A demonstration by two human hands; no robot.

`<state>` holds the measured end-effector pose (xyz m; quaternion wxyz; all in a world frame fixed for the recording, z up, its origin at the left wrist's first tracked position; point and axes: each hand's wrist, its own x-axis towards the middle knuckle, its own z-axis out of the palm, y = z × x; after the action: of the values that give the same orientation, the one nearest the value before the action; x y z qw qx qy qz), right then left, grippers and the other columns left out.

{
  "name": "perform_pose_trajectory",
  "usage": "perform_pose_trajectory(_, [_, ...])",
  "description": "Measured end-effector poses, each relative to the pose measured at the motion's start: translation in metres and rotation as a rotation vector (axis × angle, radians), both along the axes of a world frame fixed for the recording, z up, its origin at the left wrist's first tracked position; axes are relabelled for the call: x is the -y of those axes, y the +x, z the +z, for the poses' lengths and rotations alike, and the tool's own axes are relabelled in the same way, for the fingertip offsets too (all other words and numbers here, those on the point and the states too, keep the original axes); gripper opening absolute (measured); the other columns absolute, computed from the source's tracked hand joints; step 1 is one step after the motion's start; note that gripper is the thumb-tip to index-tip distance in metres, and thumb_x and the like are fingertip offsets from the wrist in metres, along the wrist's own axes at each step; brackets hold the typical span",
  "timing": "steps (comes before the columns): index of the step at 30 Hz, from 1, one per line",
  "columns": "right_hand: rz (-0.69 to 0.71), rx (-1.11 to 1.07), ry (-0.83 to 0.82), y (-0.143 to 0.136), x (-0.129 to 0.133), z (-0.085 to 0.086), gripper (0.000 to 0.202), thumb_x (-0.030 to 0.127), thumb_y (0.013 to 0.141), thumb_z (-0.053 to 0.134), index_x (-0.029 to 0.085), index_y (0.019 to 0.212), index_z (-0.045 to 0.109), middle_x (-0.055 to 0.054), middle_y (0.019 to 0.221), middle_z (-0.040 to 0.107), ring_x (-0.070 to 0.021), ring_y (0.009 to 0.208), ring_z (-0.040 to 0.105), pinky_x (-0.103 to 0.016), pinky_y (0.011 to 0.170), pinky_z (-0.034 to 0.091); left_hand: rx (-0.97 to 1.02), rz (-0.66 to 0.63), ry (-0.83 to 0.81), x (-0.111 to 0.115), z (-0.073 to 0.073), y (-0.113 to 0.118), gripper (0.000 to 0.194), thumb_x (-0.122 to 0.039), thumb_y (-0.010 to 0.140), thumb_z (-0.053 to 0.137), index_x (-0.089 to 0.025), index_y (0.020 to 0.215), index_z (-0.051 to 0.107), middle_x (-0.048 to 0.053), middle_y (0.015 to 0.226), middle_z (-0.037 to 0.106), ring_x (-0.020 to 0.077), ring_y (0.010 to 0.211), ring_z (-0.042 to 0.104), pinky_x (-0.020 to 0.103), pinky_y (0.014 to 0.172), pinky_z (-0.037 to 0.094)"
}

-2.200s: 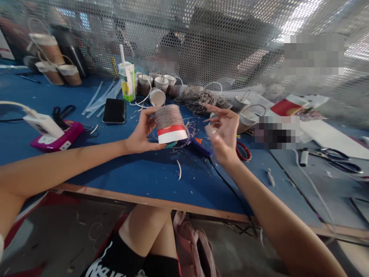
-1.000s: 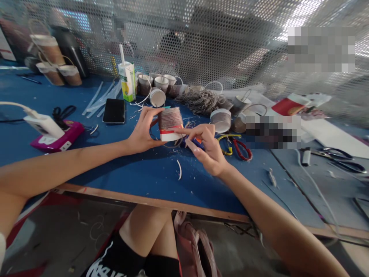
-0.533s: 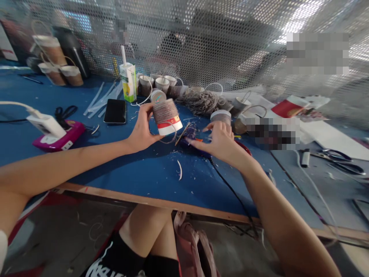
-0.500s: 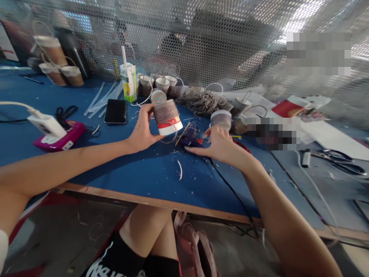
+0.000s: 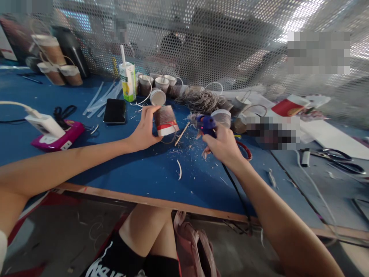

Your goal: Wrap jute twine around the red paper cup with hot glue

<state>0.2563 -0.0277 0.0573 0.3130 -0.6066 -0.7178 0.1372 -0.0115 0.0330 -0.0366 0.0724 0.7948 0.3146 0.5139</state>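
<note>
My left hand (image 5: pixel 144 131) grips a paper cup (image 5: pixel 166 120) wrapped partly in grey-brown twine, with a red and white band showing at its lower end. A loose strand of the twine hangs below the cup. In my right hand (image 5: pixel 223 143) is a blue glue gun (image 5: pixel 205 124), lifted off the table, its nozzle end toward the cup but apart from it. The gun's black cord (image 5: pixel 235 184) runs down over the table edge. Between the hands, a thin wooden stick (image 5: pixel 182 134) and white scraps lie on the blue table (image 5: pixel 155 173).
Behind stand a drink carton (image 5: pixel 127 81), several twine-wrapped cups and a heap of twine (image 5: pixel 204 100). A phone (image 5: pixel 114 111) and a magenta power strip (image 5: pixel 57 137) lie to the left. Scissors (image 5: pixel 343 161) rest at the right. A perforated metal screen (image 5: pixel 219 42) closes the back.
My right hand has closed around the glue gun and raised it from the table. The cup in my left hand has turned slightly and stays in nearly the same place.
</note>
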Motion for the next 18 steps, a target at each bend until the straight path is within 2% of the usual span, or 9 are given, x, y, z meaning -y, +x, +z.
perform_pose_trajectory(3, [0.036, -0.402, 0.016, 0.0, 0.002, 0.002, 0.032, 0.049, 0.083, 0.073, 0.023, 0.069, 0.061, 0.002, 0.049, 0.053, -0.0158, 0.036, 0.049, -0.035, 0.04, 0.045, -0.069, -0.043, -0.048, -0.001, -0.001, 0.0, 0.087, -0.036, 0.073, 0.085, -0.024, 0.145, 0.038, 0.015, 0.136, 0.049, 0.036, 0.133, 0.052, 0.062, 0.113, 0.05])
perform_pose_trajectory(6, [0.036, -0.571, 0.091, -0.005, 0.005, 0.003, 0.048, 0.062, 0.068, 0.088, 0.025, 0.069, 0.058, 0.002, 0.054, 0.059, -0.0125, 0.034, 0.045, -0.035, 0.034, 0.046, -0.118, -0.047, -0.078, 0.003, 0.003, 0.001, 0.083, -0.044, 0.071, 0.086, -0.024, 0.139, 0.041, 0.014, 0.136, 0.049, 0.0357, 0.134, 0.051, 0.062, 0.114, 0.05])
perform_pose_trajectory(10, [0.075, -0.676, 0.074, -0.01, 0.004, 0.002, 0.056, 0.067, 0.06, 0.093, 0.026, 0.071, 0.057, 0.001, 0.053, 0.059, -0.0152, 0.036, 0.05, -0.039, 0.036, 0.053, -0.142, -0.048, -0.181, 0.01, 0.011, 0.003, 0.077, -0.062, 0.076, 0.081, -0.023, 0.132, 0.046, 0.014, 0.135, 0.052, 0.0352, 0.131, 0.054, 0.059, 0.111, 0.051])
perform_pose_trajectory(13, [0.108, -0.687, 0.026, -0.009, 0.003, 0.0, 0.051, 0.068, 0.067, 0.089, 0.025, 0.066, 0.061, 0.002, 0.047, 0.054, -0.0154, 0.035, 0.049, -0.04, 0.038, 0.055, -0.152, -0.018, -0.333, 0.011, 0.012, 0.003, 0.078, -0.072, 0.077, 0.077, -0.023, 0.131, 0.048, 0.015, 0.132, 0.056, 0.0353, 0.124, 0.059, 0.058, 0.106, 0.053])
perform_pose_trajectory(16, [0.107, -0.67, -0.009, -0.007, 0.003, -0.001, 0.046, 0.063, 0.076, 0.084, 0.023, 0.065, 0.064, 0.004, 0.043, 0.05, -0.0137, 0.034, 0.047, -0.037, 0.039, 0.055, -0.125, -0.023, -0.416, 0.007, 0.007, 0.0, 0.084, -0.069, 0.081, 0.075, -0.024, 0.144, 0.043, 0.018, 0.143, 0.055, 0.0376, 0.129, 0.059, 0.059, 0.106, 0.053])
perform_pose_trajectory(18, [0.105, -0.664, -0.018, -0.007, 0.004, -0.001, 0.043, 0.06, 0.079, 0.083, 0.022, 0.066, 0.065, 0.005, 0.042, 0.049, -0.013, 0.033, 0.048, -0.035, 0.04, 0.054, -0.101, -0.107, -0.366, 0.003, 0.004, -0.003, 0.089, -0.062, 0.084, 0.074, -0.028, 0.155, 0.034, 0.018, 0.154, 0.049, 0.0396, 0.137, 0.054, 0.059, 0.11, 0.05])
